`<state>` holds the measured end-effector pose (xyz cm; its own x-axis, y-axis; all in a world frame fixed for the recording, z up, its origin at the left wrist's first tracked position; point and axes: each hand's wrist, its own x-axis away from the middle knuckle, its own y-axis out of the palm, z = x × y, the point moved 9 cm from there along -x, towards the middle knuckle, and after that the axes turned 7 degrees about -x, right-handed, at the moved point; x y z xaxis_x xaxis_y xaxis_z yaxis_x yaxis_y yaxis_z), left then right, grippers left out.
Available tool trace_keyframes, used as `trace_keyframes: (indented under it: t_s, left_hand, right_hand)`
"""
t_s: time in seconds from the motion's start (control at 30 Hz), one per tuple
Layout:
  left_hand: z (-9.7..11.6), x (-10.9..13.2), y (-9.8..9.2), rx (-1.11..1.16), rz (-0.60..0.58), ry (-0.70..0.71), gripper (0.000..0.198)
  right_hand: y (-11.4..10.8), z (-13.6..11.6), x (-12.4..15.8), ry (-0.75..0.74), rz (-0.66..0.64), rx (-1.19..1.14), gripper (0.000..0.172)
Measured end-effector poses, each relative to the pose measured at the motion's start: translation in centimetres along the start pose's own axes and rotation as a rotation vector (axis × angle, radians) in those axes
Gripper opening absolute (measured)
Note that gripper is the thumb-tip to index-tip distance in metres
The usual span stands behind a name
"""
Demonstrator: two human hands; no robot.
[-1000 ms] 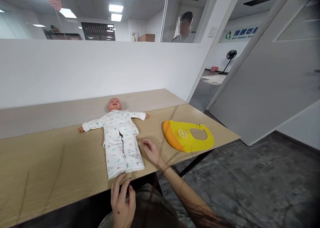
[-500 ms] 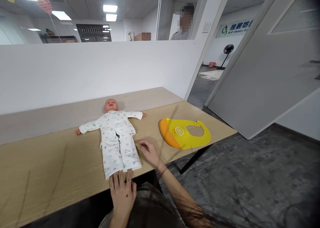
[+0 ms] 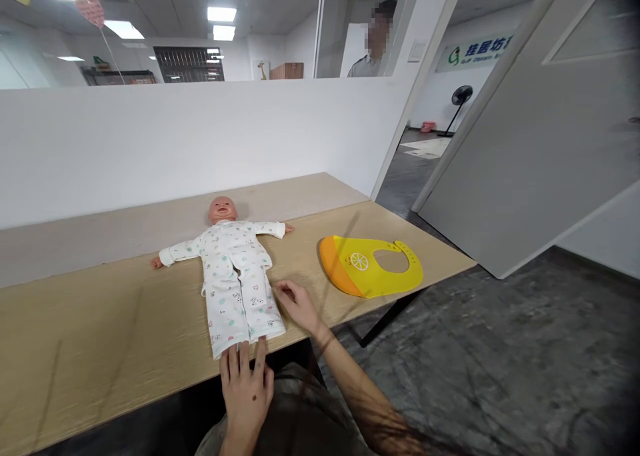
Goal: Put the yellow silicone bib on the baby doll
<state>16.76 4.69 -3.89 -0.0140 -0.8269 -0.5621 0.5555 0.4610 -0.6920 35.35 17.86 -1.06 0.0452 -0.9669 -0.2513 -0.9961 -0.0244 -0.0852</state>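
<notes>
A baby doll (image 3: 223, 210) lies on its back on the table, arms stretched out, in a white printed top (image 3: 231, 240) and matching trousers (image 3: 250, 303). My left hand (image 3: 246, 389) is at the table's front edge, fingers spread, with the fingertips at the trouser hems. Beside the trouser leg on the right, my right hand (image 3: 299, 306) rests by the tabletop with loosely bent fingers and holds nothing visible. Its fingertips are close to the cloth; I cannot tell whether they touch it. The doll's feet do not show.
A yellow bib (image 3: 383, 284) with an orange pocket lies to the right on the wooden table (image 3: 110, 329). A white partition (image 3: 200, 136) stands behind the table. Beyond the glass is a person (image 3: 370, 63). At the right is a grey door (image 3: 530, 143), standing open.
My right hand has shifted slightly left, closer to the trouser leg. My left hand stays at the hems. The person behind the glass has moved a little to the right.
</notes>
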Motion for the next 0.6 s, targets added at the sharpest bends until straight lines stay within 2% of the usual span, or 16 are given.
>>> trace_keyframes:
  t_s: [0.13, 0.3, 0.47, 0.6]
  left_hand:
    - [0.3, 0.9, -0.1, -0.020, -0.024, 0.034, 0.061]
    - [0.1, 1.5, -0.8, 0.109, -0.077, 0.036, 0.065]
    - [-0.6, 1.8, -1.6, 0.251, -0.124, 0.011, 0.054]
    - [-2.0, 1.6, -3.4, 0.341, -0.015, -0.045, 0.037]
  right_hand:
    - [0.1, -0.3, 0.0, -0.022, -0.004, -0.002, 0.028]
    - [-0.1, 0.4, -1.0, 0.028, 0.024, 0.041, 0.017]
    - [0.5, 1.1, -2.6, 0.042, -0.031, 0.186, 0.008]
    - [1.2, 0.0, -3.3, -0.050, -0.053, 0.469, 0.007]
